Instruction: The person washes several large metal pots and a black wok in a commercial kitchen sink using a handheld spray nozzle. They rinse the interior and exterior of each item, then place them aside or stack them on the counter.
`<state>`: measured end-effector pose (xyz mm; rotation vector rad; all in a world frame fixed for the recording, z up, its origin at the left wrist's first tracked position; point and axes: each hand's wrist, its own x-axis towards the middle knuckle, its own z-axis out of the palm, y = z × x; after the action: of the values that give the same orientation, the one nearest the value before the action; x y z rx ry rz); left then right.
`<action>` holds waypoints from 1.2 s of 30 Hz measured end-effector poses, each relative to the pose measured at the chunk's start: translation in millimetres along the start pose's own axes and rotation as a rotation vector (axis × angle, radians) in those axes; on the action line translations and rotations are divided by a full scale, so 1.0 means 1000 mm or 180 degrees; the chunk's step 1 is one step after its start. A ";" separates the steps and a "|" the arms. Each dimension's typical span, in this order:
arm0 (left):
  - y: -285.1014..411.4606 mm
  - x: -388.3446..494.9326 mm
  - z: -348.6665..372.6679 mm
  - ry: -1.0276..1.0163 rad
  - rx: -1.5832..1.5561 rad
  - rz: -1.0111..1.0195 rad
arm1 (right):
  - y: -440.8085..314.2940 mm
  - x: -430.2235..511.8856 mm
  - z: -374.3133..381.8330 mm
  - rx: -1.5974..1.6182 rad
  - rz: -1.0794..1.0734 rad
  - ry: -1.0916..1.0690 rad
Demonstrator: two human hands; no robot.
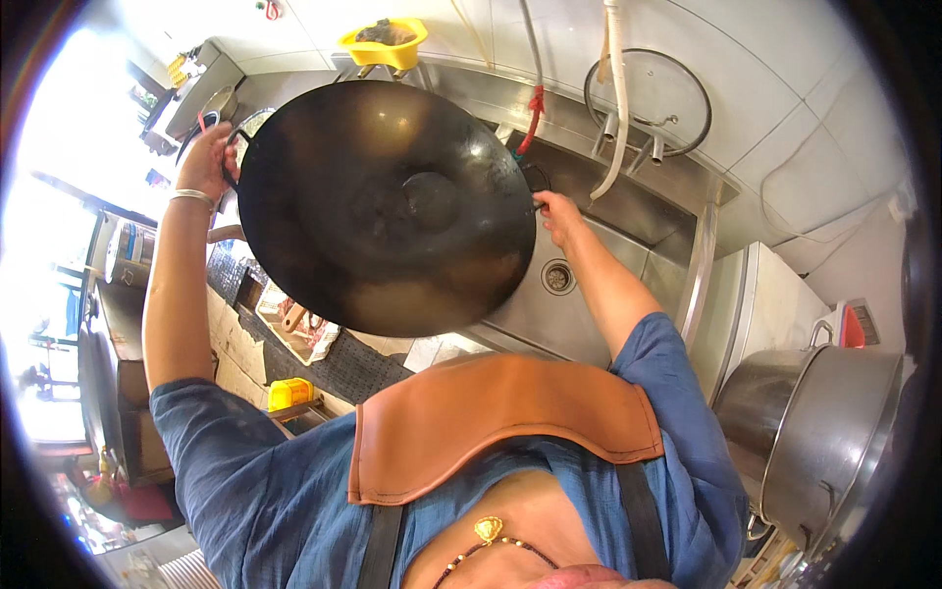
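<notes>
A large, dark iron wok (346, 272) is held up in front of my chest, partly over a stainless steel sink (530, 316). My left hand (206, 163) grips the loop handle (234, 158) on its left side. On the opposite side, my right hand (557, 216) holds the wok at its rim, by the other loop handle (539, 177). The wok's broad round surface faces up towards me and carries dark patches and a shiny spot. Part of the sink's left side is hidden behind it. The drain (558, 277) shows beneath my right forearm.
A red-tied hose (531, 129) and a white hose (618, 110) hang over the sink. Behind it, a glass lid (647, 96) leans on the wall near a yellow basin (383, 44). Large steel pots (824, 434) stand right; a white basket (302, 331) sits lower left.
</notes>
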<state>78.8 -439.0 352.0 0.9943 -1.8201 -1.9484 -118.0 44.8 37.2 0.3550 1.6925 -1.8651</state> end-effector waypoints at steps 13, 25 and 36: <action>0.019 -0.215 0.296 -0.3175 -0.0703 0.0277 | 0.053 -0.053 -0.175 -0.0878 -0.0236 0.0057; -0.198 -0.196 0.356 -0.2007 -0.1665 -0.0336 | 0.042 -0.100 -0.260 -0.0749 -0.0272 0.0253; -0.332 -0.161 0.280 -0.1402 -0.0865 -0.0982 | -0.171 -0.077 -0.123 -0.2600 -0.3657 -0.0019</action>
<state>89.3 -73.2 68.3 0.8438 -1.6033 -2.6954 -179.5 185.8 200.4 -1.1597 2.7325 -1.5079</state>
